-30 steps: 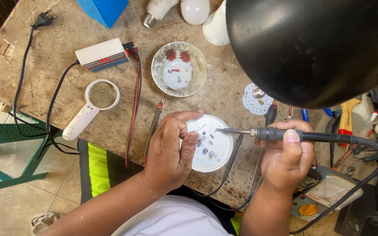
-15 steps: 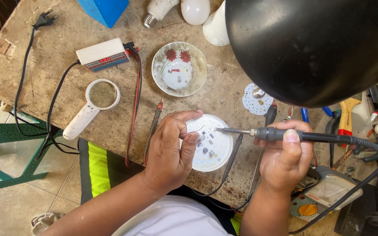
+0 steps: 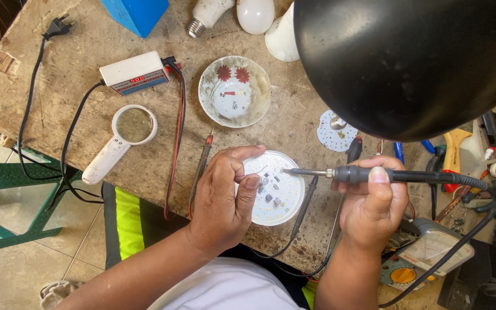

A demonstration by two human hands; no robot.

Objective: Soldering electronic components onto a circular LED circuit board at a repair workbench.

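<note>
A round white LED circuit board (image 3: 279, 192) lies on the worn wooden bench (image 3: 76, 103) in front of me. My left hand (image 3: 222, 198) rests on the board's left edge and pinches a thin solder wire (image 3: 259, 170) over it. My right hand (image 3: 371, 201) grips a black soldering iron (image 3: 397, 175) held level, its metal tip touching the board near the top, close to the wire's end. The iron's cable runs off to the right.
A large black lamp shade (image 3: 409, 63) hangs over the upper right. On the bench: a flowered dish (image 3: 234, 92), a white magnifier (image 3: 119, 140), a small white meter box (image 3: 133, 73) with red and black probe leads, bulbs (image 3: 254, 14), a second small LED disc (image 3: 335, 132). Tools and a multimeter (image 3: 426, 252) crowd the right.
</note>
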